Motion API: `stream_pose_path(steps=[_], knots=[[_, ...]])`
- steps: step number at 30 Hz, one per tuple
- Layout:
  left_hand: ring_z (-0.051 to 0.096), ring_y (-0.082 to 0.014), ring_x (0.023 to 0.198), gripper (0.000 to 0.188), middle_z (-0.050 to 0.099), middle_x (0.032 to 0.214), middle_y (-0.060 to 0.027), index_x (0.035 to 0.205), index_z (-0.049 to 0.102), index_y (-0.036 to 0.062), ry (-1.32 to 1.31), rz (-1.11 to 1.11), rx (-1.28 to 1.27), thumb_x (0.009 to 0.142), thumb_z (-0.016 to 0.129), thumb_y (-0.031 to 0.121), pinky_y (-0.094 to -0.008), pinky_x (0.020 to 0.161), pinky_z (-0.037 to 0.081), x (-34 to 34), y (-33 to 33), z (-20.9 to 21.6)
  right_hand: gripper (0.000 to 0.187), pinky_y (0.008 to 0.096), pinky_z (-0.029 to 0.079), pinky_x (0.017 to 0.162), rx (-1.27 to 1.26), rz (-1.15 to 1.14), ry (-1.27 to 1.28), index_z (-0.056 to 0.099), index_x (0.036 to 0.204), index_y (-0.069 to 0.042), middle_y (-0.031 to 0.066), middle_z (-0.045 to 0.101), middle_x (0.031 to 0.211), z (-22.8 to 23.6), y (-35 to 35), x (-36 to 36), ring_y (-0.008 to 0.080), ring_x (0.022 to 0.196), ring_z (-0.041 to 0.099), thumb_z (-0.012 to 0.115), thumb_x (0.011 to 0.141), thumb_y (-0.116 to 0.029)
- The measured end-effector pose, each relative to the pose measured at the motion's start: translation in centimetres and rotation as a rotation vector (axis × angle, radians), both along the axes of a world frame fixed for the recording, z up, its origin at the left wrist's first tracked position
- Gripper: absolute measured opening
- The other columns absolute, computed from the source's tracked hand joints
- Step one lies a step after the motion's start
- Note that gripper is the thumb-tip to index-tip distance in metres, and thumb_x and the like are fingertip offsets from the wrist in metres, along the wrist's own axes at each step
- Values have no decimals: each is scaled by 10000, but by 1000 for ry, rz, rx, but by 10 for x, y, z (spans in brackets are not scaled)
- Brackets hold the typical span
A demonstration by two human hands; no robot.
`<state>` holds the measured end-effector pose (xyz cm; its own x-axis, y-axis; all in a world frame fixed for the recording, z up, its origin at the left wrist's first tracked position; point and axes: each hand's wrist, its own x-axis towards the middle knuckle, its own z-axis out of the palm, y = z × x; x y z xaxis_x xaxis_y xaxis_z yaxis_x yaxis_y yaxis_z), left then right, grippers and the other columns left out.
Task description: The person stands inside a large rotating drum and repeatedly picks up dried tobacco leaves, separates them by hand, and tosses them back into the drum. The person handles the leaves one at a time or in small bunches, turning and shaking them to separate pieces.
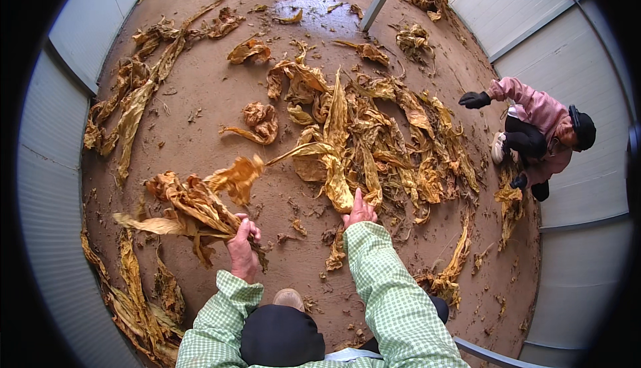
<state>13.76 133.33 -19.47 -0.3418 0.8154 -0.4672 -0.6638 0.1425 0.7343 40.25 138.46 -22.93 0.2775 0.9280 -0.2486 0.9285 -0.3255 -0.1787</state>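
Observation:
My left hand (pixel 242 246) is closed around the stems of a bunch of dried yellow-brown leaves (pixel 193 201) that fans out up and to the left. My right hand (pixel 359 212) reaches forward with fingers extended, touching the near edge of a big heap of dried leaves (pixel 374 141) on the brown dirt floor (pixel 200 94). A long curled leaf (pixel 314 149) lies between the bunch and the heap. Both sleeves are green-checked.
Another person (pixel 541 131) in a pink jacket and dark gloves crouches at the right by the heap. Loose leaves lie along the left wall (pixel 133 101) and near my feet at lower left (pixel 143 301). Pale panel walls ring the floor; a wet patch (pixel 314 8) shines at the far side.

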Motion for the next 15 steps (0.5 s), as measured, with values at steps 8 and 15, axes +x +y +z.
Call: stream_pose_path(steps=[8,15], knots=[[458,-79,545,286,528,694,-11,1165,456,45,94,8,-126,888,506,97,-199,487,352,-16,6,-12,494,336,430,894,312,20,884,585,1083,6,151,605,1081,-5,-30,16,291,1013,567,415,629,104],[488,-71,592,337,616,917,-61,1195,466,33,219,-59,-61,862,515,38,-216,524,391,9,7,-14,467,293,454,744,113,211,903,605,966,48,118,580,838,9,-98,36,231,824,574,373,574,152]])
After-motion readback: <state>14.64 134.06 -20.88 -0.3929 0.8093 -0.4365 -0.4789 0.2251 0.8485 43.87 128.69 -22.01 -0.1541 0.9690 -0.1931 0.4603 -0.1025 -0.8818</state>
